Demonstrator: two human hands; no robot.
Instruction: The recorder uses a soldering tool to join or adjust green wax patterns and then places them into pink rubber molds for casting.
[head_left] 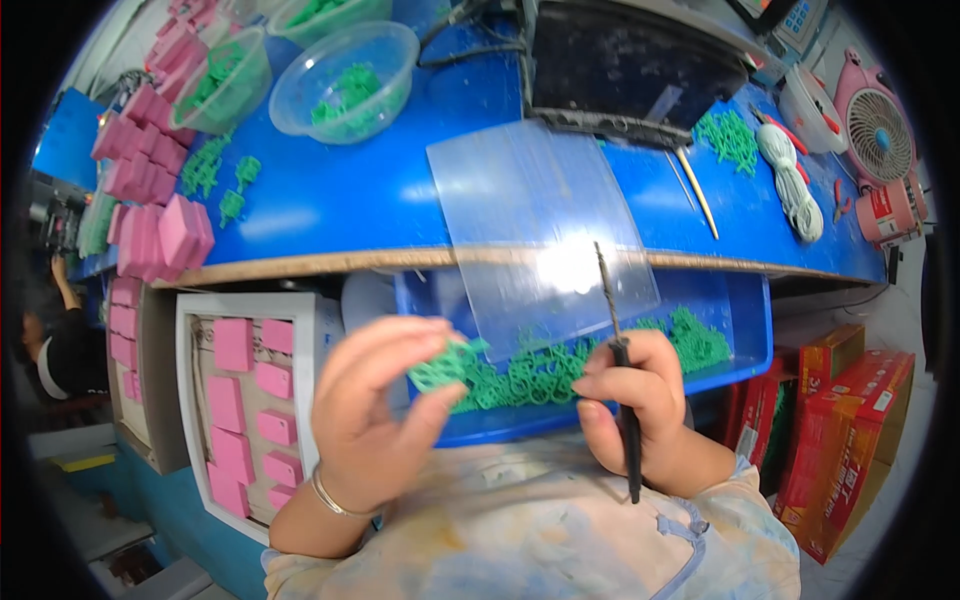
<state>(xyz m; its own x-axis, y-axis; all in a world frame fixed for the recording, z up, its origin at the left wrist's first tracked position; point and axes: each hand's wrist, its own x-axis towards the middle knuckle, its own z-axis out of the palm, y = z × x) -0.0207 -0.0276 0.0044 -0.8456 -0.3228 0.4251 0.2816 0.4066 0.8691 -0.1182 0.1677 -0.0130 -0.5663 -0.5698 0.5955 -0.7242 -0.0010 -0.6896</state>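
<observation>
Over the near side of a blue bin (748, 318), the left hand (362, 415) is pinching a small green openwork piece (440, 370) between thumb and fingertips, its fingers curving round in a nearly closed grip. To its right, the right hand (645, 400) is gripping a slim tool (630, 425) by its black handle, thumb and fingers closing around it; the thin, dark tip is pointing up and away from the body, well apart from the green piece. Many similar green pieces (540, 372) are lying heaped in the bin beneath the hands. A clear sheet (500, 190) is spanning the wooden edge of a blue table (370, 215) and reaching out over the bin, bright glare hiding part of it. Farther back, a dark boxy device (620, 75) is standing on the table, and a translucent bowl (290, 105) is holding more green pieces. On the left, a white-rimmed tray (187, 390) is carrying rows of pink blocks (232, 455), while on the right red cartons (845, 455) are standing below the table's level.
</observation>
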